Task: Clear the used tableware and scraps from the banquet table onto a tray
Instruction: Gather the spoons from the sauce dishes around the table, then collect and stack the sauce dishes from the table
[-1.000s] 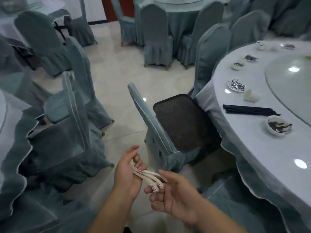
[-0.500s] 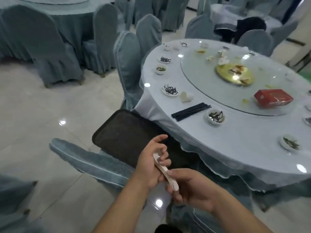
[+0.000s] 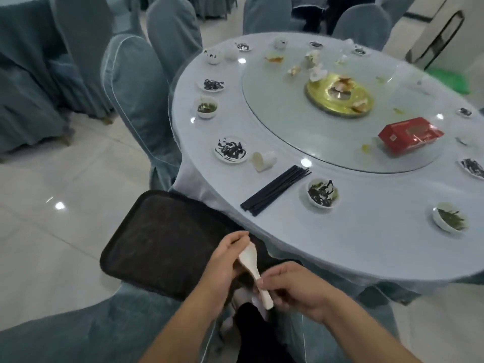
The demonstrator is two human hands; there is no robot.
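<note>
Both hands hold a stack of white ceramic spoons (image 3: 252,268) just over the near right corner of a dark rectangular tray (image 3: 157,244). My left hand (image 3: 222,260) grips the bowl end, and my right hand (image 3: 293,289) pinches the handle ends. The tray rests on a chair seat beside the round banquet table (image 3: 366,244). On the table lie a bundle of black chopsticks (image 3: 275,189), a tipped white cup (image 3: 263,161), and several small bowls and saucers with dark scraps, such as a saucer (image 3: 231,150) and a bowl (image 3: 322,195).
A glass turntable (image 3: 288,121) carries a gold dish (image 3: 339,96), a red box (image 3: 410,134) and food scraps. Covered chairs (image 3: 136,95) stand at the table's left side. Pale tiled floor (image 3: 52,205) lies to the left. More covered tables and chairs fill the background.
My view has swung from the floor and chairs onto the table. The fanned spoons have been gathered into a tight stack, and both hands have carried them over the tray.
</note>
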